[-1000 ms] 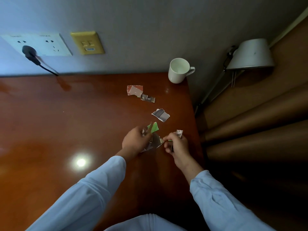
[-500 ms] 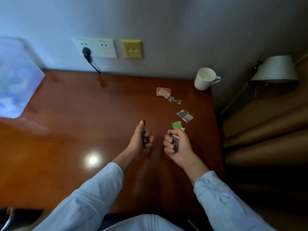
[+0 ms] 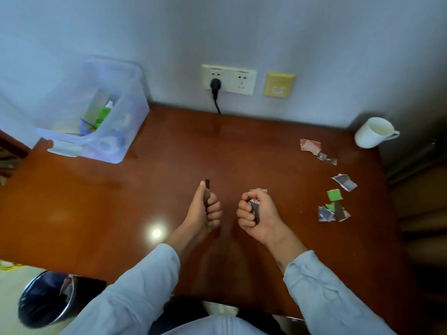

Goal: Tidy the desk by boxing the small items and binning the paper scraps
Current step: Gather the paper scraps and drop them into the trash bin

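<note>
Reddish wooden desk (image 3: 266,146) spreads under both my fists. My left hand (image 3: 205,211) curls round a dark strip of paper (image 3: 207,184) that pokes up past my thumb. My right hand (image 3: 256,213) clenches a wad of scraps (image 3: 254,209). More loose scraps (image 3: 335,206) lie on the wood, well off to the right of my right hand. Far beyond and left of my left hand stands the clear box (image 3: 116,131). The bin (image 3: 43,301) sits on the floor, nearer me and to that hand's left.
</note>
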`<control>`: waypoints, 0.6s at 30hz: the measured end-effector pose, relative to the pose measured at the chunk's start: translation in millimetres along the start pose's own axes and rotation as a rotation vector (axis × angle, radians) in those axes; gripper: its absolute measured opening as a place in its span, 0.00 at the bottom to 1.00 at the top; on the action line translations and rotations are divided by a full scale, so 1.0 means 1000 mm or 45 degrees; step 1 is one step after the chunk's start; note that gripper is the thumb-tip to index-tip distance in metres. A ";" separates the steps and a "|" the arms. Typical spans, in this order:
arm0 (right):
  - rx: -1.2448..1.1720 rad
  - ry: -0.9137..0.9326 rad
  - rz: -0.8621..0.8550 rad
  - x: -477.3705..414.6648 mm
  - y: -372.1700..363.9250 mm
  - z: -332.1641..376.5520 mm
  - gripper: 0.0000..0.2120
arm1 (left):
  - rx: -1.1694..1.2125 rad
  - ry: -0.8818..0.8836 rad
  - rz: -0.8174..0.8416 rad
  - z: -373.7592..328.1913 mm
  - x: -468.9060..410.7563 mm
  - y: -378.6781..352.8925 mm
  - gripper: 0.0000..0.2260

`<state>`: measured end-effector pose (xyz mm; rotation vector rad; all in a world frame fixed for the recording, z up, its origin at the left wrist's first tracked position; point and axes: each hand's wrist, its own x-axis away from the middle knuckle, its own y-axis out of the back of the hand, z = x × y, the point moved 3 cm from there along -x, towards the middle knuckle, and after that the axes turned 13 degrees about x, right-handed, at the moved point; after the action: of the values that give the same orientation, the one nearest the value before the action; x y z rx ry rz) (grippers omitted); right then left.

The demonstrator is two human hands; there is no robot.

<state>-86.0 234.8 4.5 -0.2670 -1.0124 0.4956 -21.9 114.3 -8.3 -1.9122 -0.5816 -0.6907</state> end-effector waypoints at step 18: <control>0.382 -0.256 0.340 -0.067 -0.231 -0.096 0.09 | 0.338 -0.307 -0.170 -0.140 0.096 0.182 0.26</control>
<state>30.6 4.0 6.2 -0.0840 -1.0865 0.9221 137.8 -77.3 -8.7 -1.7283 -0.9130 -0.4417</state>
